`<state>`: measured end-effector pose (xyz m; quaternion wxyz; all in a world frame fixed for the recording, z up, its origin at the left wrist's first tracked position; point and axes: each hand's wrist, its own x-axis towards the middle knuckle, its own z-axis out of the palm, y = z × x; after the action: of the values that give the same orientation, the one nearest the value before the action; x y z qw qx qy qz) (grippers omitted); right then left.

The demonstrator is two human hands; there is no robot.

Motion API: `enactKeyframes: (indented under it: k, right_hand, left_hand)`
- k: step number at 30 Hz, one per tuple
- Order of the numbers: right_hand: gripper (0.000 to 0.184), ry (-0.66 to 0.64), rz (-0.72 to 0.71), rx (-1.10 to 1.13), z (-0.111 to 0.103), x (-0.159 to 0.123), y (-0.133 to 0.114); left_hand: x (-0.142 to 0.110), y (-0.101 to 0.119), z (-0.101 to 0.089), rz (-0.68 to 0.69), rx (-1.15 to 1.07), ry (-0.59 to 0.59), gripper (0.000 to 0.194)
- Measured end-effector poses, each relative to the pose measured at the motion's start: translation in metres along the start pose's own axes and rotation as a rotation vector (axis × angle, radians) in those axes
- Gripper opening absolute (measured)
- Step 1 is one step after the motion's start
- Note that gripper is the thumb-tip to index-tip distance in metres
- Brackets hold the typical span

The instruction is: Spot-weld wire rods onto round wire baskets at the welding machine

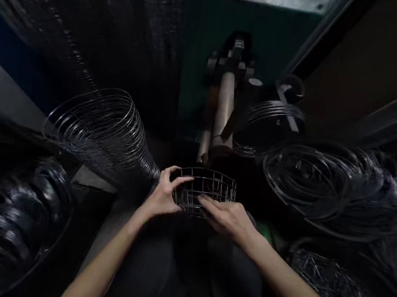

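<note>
A round basket (216, 176) of thin metal wire, with a grid-like side wall, is between my two hands just above my lap. My left hand (166, 195) holds its left side, the index finger and thumb curved apart around the wire. On the near side, my right hand (227, 216) grips the wire with its fingers stretched along it and close together; its thumb is hidden. Just beyond the basket is the end of a machine's pale cylindrical arm (224, 107), and the basket stands apart from or just below it; the gap is too dark to judge.
A fanned stack of wire rings (111, 123) stands to the left. Bundled rings (17, 219) lie in a dark container at lower left. Piled wire rings (331, 182) and a bin of small wire pieces (335, 285) are at right. More rings (269, 115) hang beside the green machine (203, 31).
</note>
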<state>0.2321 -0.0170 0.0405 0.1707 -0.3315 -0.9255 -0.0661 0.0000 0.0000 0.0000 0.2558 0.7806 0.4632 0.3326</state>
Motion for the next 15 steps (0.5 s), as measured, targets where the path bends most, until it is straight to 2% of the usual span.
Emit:
enactKeyframes:
  k: [7, 15]
  right_hand:
    - [0.031, -0.001, -0.015, -0.009, -0.006, -0.010, -0.001]
    - [0.029, -0.003, 0.027, 0.009, 0.000, 0.007, 0.018]
  left_hand:
    - [-0.005, 0.009, 0.003, 0.016, 0.024, 0.049, 0.074]
    - [0.025, -0.004, 0.002, 0.008, -0.018, 0.034, 0.077]
